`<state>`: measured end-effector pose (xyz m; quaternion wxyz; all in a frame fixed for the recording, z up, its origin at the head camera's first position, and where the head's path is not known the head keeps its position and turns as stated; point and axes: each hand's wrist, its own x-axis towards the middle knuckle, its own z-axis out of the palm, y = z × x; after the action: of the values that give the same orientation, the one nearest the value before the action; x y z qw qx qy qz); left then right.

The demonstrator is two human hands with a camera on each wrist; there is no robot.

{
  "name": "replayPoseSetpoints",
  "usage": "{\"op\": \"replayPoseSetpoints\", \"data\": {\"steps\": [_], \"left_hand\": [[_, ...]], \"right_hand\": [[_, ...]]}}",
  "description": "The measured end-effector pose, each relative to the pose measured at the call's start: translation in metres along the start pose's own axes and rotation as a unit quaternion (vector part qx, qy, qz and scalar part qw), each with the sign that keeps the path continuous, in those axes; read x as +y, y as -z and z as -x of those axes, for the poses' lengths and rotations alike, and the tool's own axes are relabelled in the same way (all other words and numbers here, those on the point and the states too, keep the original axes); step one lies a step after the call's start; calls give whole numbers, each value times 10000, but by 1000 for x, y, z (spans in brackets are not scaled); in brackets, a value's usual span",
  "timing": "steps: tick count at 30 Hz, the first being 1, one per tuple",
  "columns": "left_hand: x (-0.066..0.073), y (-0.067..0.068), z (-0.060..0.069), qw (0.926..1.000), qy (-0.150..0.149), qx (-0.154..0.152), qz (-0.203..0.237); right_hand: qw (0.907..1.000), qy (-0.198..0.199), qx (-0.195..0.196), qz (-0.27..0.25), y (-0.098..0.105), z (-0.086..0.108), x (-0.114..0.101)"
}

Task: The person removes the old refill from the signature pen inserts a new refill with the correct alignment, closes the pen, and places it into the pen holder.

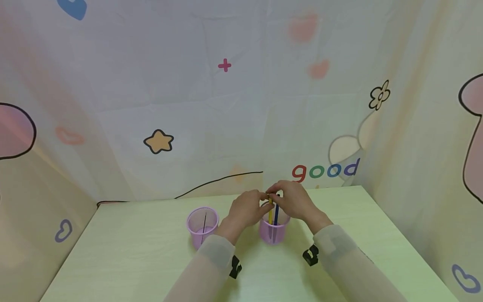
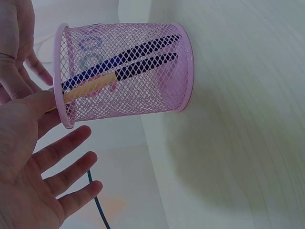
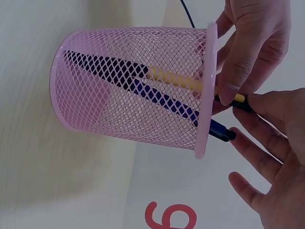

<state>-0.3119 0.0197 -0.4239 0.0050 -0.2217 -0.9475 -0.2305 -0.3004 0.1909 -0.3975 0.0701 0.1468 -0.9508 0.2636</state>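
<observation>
A pink mesh pen cup (image 1: pixel 281 233) stands upright on the table, holding a yellow pen (image 1: pixel 270 216) with a dark lower part and end, and a blue pen (image 1: pixel 276 214). My left hand (image 1: pixel 246 208) pinches the yellow pen just above the rim between thumb and index finger; its other fingers are spread in the left wrist view. With thumb and index finger, my right hand (image 1: pixel 296 202) pinches the dark top end of that same yellow pen (image 3: pixel 176 80). The blue pen leans beside it, its top close to a right fingertip; whether they touch I cannot tell.
To the left stands a second pink mesh cup (image 1: pixel 197 240), with one thin dark line seen in it. The pale table (image 1: pixel 151 260) meets a printed curtain (image 1: pixel 196 126) at the back and sides. Black wrist devices (image 1: pixel 311 255) hang under both sleeves.
</observation>
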Motion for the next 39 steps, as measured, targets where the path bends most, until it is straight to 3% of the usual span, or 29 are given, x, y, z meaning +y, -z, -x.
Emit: {"op": "replayPoseSetpoints", "data": {"steps": [7,39], "left_hand": [[-1,-1,-1,9998,-165,68,-19],[0,1,1,9991,-308,303,45]], "right_hand": [[9999,-23,-37,-105,4,2,-2],[9997,-46,142,-196,17,4,-9]]}}
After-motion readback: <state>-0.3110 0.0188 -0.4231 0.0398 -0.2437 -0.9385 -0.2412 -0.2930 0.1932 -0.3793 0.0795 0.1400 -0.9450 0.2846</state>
